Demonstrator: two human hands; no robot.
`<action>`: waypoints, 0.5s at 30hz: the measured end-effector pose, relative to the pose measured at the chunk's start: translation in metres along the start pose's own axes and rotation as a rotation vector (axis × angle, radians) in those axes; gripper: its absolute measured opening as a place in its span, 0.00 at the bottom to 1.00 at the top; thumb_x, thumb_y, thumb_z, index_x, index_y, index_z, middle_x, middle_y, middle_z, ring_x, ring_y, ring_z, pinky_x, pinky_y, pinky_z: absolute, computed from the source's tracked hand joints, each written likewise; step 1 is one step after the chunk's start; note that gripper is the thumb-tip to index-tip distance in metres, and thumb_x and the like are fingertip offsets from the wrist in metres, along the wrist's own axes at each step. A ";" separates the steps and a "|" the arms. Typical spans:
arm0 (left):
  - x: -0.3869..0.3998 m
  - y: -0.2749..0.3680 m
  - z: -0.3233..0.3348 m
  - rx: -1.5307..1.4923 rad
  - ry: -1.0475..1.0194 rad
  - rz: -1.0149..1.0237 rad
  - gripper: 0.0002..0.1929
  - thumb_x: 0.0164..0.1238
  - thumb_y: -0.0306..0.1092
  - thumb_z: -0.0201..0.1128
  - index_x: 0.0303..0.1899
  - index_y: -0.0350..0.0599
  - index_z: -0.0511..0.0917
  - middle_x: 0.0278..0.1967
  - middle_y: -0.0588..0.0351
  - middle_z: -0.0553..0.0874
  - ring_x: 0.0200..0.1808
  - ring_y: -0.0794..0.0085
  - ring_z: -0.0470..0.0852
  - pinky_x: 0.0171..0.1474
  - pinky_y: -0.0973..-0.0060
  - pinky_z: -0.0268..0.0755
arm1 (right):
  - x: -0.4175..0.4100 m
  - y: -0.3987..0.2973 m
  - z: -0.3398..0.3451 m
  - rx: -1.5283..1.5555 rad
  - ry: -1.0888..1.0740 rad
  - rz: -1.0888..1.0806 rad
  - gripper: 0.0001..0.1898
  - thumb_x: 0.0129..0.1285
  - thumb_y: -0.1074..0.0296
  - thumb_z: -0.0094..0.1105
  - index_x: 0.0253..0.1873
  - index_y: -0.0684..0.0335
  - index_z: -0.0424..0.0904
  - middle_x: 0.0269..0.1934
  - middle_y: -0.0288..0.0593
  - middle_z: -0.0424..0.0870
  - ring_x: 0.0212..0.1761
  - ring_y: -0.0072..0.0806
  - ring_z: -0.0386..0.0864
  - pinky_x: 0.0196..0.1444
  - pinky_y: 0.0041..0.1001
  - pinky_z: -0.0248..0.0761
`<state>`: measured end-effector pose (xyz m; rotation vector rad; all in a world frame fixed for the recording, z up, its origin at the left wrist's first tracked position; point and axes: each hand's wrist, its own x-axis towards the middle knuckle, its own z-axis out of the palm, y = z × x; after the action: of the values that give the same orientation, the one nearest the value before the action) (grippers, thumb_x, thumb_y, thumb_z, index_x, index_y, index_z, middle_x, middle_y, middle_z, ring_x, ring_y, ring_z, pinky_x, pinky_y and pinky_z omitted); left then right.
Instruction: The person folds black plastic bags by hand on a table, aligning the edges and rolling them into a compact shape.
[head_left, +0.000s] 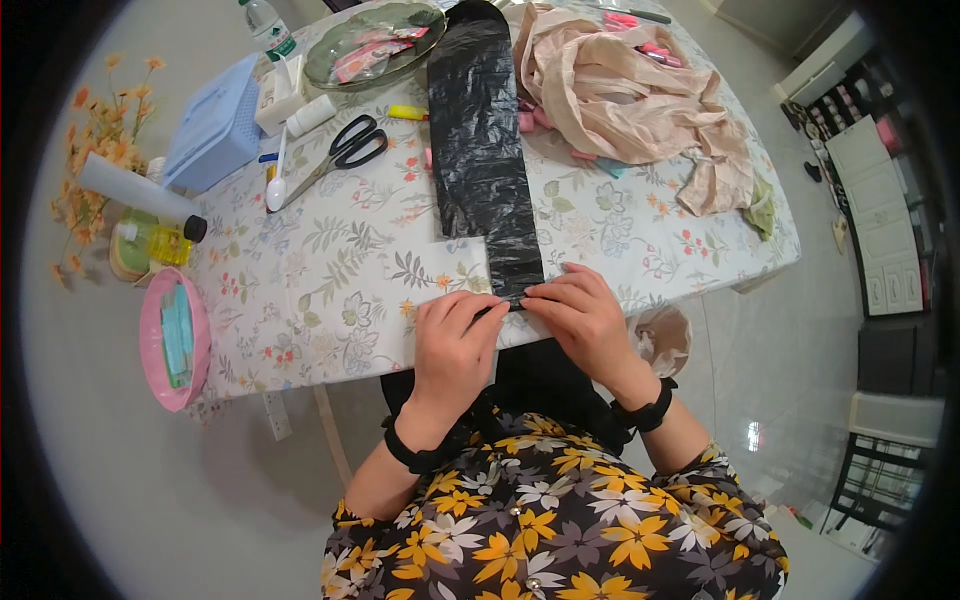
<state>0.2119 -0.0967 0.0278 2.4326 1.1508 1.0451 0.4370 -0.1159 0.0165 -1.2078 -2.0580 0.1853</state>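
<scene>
A long folded black plastic bag (480, 135) lies over the floral tablecloth (330, 262), running from the far edge to the near edge. Its narrow near end is pinched between the fingertips of my left hand (459, 337) and my right hand (581, 319), which almost meet at the table's edge. The bag's wider part rests flat farther off, with a step in its left side. Black-handled scissors (352, 150) lie left of the bag, and a yellow lighter-like object (407, 112) is close beside it.
A crumpled beige cloth (622, 112) covers the far right. At the left are a blue plastic basket (214, 124), a white spoon (277, 191), a tissue pack (279, 97) and a pink bowl (199, 360) with wrapped items. A green glass plate (319, 71) is at the back; a bin (667, 341) stands below right.
</scene>
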 end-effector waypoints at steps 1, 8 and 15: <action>0.000 0.000 0.001 0.001 0.001 -0.001 0.14 0.63 0.21 0.76 0.50 0.43 0.91 0.49 0.56 0.91 0.54 0.55 0.86 0.58 0.59 0.75 | 0.000 0.001 0.000 0.000 0.005 -0.003 0.18 0.58 0.80 0.72 0.53 0.59 0.91 0.54 0.38 0.92 0.57 0.39 0.86 0.73 0.50 0.76; -0.001 -0.004 0.007 0.017 0.023 -0.024 0.13 0.63 0.21 0.75 0.49 0.43 0.91 0.48 0.57 0.91 0.53 0.57 0.86 0.57 0.59 0.75 | 0.000 0.002 0.002 -0.001 0.011 0.002 0.17 0.57 0.80 0.71 0.53 0.59 0.91 0.52 0.39 0.91 0.56 0.40 0.86 0.72 0.50 0.76; -0.008 0.000 -0.003 0.001 -0.048 0.013 0.14 0.61 0.21 0.75 0.49 0.44 0.92 0.46 0.58 0.90 0.50 0.58 0.85 0.53 0.60 0.74 | -0.010 -0.009 -0.004 0.017 -0.031 0.008 0.17 0.58 0.80 0.71 0.52 0.59 0.91 0.52 0.38 0.91 0.55 0.40 0.86 0.72 0.49 0.77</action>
<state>0.2066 -0.1030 0.0265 2.4548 1.1224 0.9838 0.4361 -0.1299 0.0187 -1.2096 -2.0745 0.2261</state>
